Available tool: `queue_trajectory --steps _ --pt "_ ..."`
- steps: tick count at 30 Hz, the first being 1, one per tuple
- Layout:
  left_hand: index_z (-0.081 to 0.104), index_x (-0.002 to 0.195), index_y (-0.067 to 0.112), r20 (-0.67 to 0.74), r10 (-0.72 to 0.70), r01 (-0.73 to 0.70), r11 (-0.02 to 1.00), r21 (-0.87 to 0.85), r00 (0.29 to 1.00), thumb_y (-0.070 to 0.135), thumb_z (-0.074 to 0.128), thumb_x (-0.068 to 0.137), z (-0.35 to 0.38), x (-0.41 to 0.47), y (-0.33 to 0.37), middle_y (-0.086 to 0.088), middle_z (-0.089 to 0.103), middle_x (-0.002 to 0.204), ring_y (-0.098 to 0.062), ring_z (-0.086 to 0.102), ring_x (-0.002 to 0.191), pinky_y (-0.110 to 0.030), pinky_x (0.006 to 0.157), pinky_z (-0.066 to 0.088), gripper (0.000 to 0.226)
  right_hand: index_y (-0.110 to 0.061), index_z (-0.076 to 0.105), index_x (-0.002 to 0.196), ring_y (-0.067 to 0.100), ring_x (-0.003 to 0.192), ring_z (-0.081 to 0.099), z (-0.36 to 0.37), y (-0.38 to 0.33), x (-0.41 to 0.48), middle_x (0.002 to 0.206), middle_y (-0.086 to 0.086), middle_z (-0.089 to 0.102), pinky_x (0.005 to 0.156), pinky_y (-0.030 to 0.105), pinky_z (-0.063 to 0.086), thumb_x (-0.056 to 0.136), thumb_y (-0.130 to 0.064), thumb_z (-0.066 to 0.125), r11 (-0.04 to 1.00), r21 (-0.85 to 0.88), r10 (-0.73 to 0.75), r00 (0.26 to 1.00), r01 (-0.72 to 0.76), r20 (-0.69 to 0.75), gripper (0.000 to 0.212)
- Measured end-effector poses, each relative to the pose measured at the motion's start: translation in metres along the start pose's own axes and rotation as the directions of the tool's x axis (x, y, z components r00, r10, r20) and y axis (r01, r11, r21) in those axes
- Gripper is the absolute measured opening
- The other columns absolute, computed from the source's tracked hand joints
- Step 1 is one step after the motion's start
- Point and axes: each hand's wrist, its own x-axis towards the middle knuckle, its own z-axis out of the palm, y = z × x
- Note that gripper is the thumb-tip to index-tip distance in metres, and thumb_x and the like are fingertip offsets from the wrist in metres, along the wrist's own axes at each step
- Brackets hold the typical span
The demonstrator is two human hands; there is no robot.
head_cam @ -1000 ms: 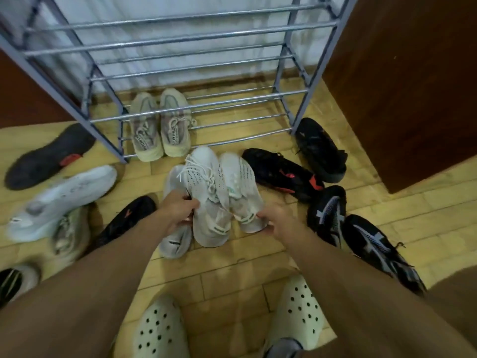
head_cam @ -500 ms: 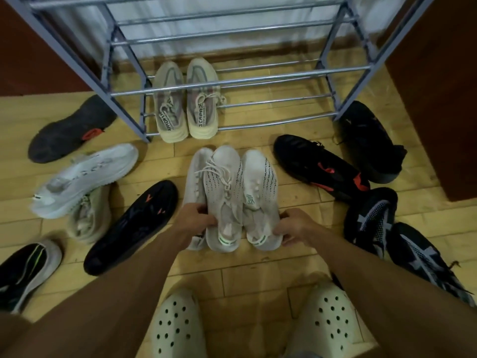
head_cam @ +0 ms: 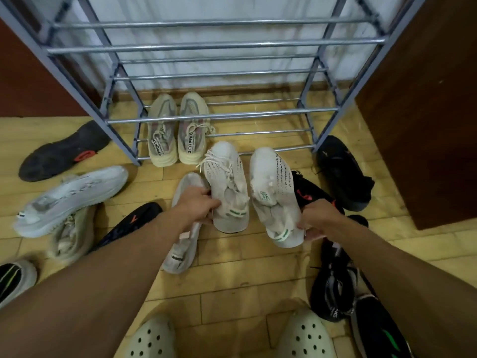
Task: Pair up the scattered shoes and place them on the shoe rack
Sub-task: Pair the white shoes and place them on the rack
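My left hand point(head_cam: 198, 205) grips the heel opening of a white knit sneaker with green heel stripes point(head_cam: 225, 182). My right hand point(head_cam: 313, 220) grips the heel of its matching white sneaker point(head_cam: 273, 192). Both shoes are lifted off the floor, toes pointing at the grey metal shoe rack point(head_cam: 206, 116), and a gap separates them. A beige pair of sneakers point(head_cam: 178, 130) stands on the rack's bottom shelf at the left. A pale grey sneaker point(head_cam: 184, 228) lies on the floor under my left hand.
Loose shoes lie on the wooden floor: a black upturned shoe point(head_cam: 64, 152), a white sneaker point(head_cam: 72, 197) and a beige one point(head_cam: 71, 233) at left, a black shoe point(head_cam: 129, 223), black shoes point(head_cam: 343, 174) at right. A brown cabinet point(head_cam: 426, 112) flanks the rack. My feet wear pale clogs point(head_cam: 152, 339).
Both white sneakers have risen and moved forward toward the rack's bottom shelf, and they have spread apart. The grey sneaker that lay beside them stays on the floor.
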Motion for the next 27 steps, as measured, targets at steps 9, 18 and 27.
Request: queue_trajectory --steps 9,18,27 --pt "0.058 0.126 0.005 0.011 0.040 -0.039 0.994 -0.102 0.999 -0.006 0.070 0.078 0.031 0.054 0.055 -0.010 0.069 0.110 -0.027 0.068 0.100 -0.039 0.080 0.058 0.051 0.004 0.061 0.076 0.035 0.069 0.071 -0.044 -0.043 0.052 0.078 0.021 0.065 0.070 0.052 0.060 0.075 0.010 0.068 0.989 0.139 -0.035 0.995 0.047 -0.089 0.009" --pt "0.059 0.127 0.012 -0.051 0.151 -0.157 0.975 -0.160 0.987 -0.001 0.067 0.082 0.049 0.143 0.102 -0.009 0.069 0.111 -0.023 0.069 0.089 -0.029 0.066 0.058 0.048 -0.007 0.071 0.076 0.030 0.084 0.071 -0.061 -0.078 0.133 0.092 0.012 0.072 0.075 0.048 0.061 0.075 -0.002 0.068 0.968 0.169 -0.154 0.972 0.184 -0.176 0.005" --pt "0.068 0.116 0.017 -0.060 0.232 -0.231 0.972 0.032 0.971 0.006 0.055 0.087 0.058 0.198 0.111 -0.007 0.072 0.106 -0.028 0.069 0.097 -0.046 0.088 0.057 0.034 -0.008 0.062 0.126 0.032 0.103 0.066 -0.056 -0.102 0.186 0.118 0.011 0.066 0.086 0.045 0.057 0.088 0.001 0.058 0.940 0.283 -0.142 0.972 0.192 -0.189 0.040"
